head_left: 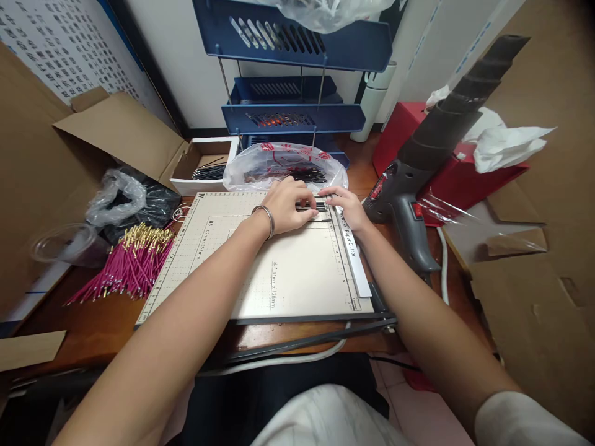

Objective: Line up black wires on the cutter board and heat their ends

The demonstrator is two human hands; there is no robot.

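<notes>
A cream paper cutter (pixel 302 272) printed with grid lines and size marks lies flat before me. On its upper right part rests a small bundle of thin black rods (pixel 320 207), lined up side by side. My left hand (pixel 289 205), with a bracelet at the wrist, curls over the bundle, thumb and fingers closed around it. My right hand (pixel 348 207) sits by the right ends of the rods, its fingers stretched forward over the white "Paper Cutter" strip (pixel 356 260); its thumb is mostly hidden. The cutter's dark blade arm (pixel 311 339) is swung down along the near edge.
Behind the cutter are a plastic bag (pixel 286 167) of black pieces, an open box (pixel 204 167) and a blue tiered rack (pixel 292 118). Magenta rods (pixel 134 260) with gold tips are heaped at left. A grey heat gun (pixel 418 186) and red tissue box (pixel 400 133) stand at right.
</notes>
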